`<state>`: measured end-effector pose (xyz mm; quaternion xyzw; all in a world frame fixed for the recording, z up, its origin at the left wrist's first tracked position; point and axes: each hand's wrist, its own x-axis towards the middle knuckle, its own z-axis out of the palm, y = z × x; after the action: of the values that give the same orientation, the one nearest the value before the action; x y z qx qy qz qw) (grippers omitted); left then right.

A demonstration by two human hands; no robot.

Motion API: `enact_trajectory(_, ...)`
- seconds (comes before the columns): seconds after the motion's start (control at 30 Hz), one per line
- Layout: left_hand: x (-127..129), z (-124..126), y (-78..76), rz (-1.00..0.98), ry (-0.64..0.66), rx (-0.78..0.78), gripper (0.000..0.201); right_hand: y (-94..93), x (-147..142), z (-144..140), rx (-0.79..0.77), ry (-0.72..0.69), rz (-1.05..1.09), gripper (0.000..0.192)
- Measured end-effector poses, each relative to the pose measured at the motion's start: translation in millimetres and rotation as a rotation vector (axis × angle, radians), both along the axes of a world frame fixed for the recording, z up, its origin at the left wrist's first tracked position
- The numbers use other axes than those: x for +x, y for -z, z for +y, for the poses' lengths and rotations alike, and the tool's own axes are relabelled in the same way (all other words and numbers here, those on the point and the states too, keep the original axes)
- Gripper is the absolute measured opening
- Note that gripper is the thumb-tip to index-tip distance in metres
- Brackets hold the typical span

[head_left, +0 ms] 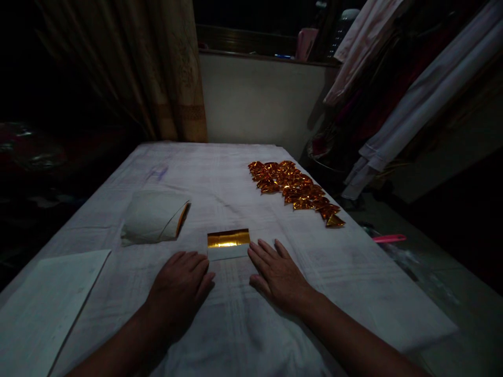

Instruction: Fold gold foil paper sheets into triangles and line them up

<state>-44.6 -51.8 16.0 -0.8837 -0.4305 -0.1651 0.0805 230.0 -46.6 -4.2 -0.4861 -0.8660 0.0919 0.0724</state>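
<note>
A small sheet of gold foil paper lies in front of me on the cloth, its near long edge folded up to show a pale strip. My left hand rests at the paper's left end, palm down, fingers loosely bent and thumb a little apart. On the other side, my right hand lies flat with fingers spread, its fingertips by the paper's right end. Neither hand grips anything visible. Several folded gold foil pieces sit in rows toward the far right of the table.
A stack of pale paper sheets with a gold edge lies at left, beyond a large white sheet. A pale checked cloth covers the table. Hanging clothes are at right, a curtain at back left.
</note>
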Motion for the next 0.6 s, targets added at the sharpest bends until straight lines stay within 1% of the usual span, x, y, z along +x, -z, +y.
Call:
enact_trajectory(0.07, 15, 2, -5.6, -0.008, 0.002, -0.008, 0.029, -0.9, -1, 0, -0.002, 0.003, 0.004, 0.059)
enact_trajectory(0.13, 33, 4, -2.6, -0.037, 0.050, 0.012, 0.031, -1.2, -1, 0, -0.001, 0.008, 0.012, 0.058)
enact_trajectory(0.17, 42, 5, 2.0, -0.049, 0.093, 0.021, 0.035, -1.1, -1, 0, -0.002, 0.009, 0.016, 0.058)
enact_trajectory(0.27, 58, 7, 22.3, 0.007, 0.154, -0.059, 0.047, -0.1, -1, -1, -0.001, 0.010, 0.032, 0.057)
enact_trajectory(0.33, 56, 6, 34.0, 0.031, 0.134, -0.109, 0.053, 0.8, -1, -2, 0.007, 0.009, 0.045, 0.057)
enact_trajectory(0.4, 47, 3, 38.9, 0.014, 0.096, -0.117, 0.053, 1.1, -1, -3, 0.021, 0.011, 0.056, 0.056)
enact_trajectory(0.43, 40, 2, 38.2, -0.006, 0.079, -0.109, 0.052, 0.8, -1, -2, 0.030, 0.012, 0.062, 0.055)
enact_trajectory(0.5, 27, 2, 31.2, -0.054, 0.056, -0.098, 0.046, -0.2, -1, 0, 0.056, 0.013, 0.078, 0.050)
enact_trajectory(0.6, 15, 11, 16.5, -0.136, 0.016, -0.147, 0.031, -1.4, -3, 11, 0.116, 0.019, 0.135, 0.033)
